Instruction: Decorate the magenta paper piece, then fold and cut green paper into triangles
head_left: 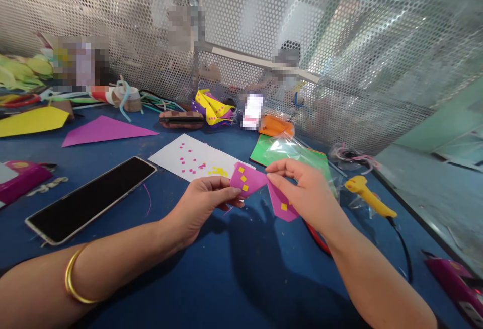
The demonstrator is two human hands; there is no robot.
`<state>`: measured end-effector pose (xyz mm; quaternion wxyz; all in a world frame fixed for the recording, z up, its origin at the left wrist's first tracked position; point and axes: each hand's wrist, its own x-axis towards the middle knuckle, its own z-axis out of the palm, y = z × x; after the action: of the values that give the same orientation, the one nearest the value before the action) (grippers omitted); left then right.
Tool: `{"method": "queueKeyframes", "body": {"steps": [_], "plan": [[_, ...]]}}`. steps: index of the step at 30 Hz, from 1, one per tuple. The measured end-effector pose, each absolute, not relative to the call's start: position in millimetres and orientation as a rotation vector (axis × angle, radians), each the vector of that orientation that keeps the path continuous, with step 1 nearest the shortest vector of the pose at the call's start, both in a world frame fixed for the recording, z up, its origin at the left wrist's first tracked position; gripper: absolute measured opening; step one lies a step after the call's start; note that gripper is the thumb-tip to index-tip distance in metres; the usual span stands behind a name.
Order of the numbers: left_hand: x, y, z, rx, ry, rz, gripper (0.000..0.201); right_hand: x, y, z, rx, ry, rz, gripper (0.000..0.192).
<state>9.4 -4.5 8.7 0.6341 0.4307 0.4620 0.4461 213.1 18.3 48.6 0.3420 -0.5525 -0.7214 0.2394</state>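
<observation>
In front of me is a purple craft-foam or paper piece [253, 182] with small yellow squares stuck on it, two wide wings meeting at a narrow middle like a bow. My left hand [206, 200] pinches the left wing's outer edge between thumb and fingers. My right hand [302, 188] has its thumb and fingertips closed on the narrow middle. Part of the right wing is hidden behind that hand. Just beyond lies a white sheet [173, 155] with scattered pink squares and a cluster of yellow squares [219, 171].
A dark-screened phone [94, 198] lies at left, near a purple sheet [107, 132] and a yellow sheet [33, 121]. Green sheets [264, 149] under clear plastic and a yellow corded glue gun [372, 199] are at right. A perforated metal panel [245, 12] stands behind.
</observation>
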Motion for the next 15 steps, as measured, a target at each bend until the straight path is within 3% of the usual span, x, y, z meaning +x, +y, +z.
{"method": "queueKeyframes", "body": {"steps": [15], "plan": [[8.2, -3.0, 9.5, 1.003, 1.115, 1.009, 0.019, 203.6, 12.7, 43.2, -1.477, -1.741, 0.807, 0.016]]}}
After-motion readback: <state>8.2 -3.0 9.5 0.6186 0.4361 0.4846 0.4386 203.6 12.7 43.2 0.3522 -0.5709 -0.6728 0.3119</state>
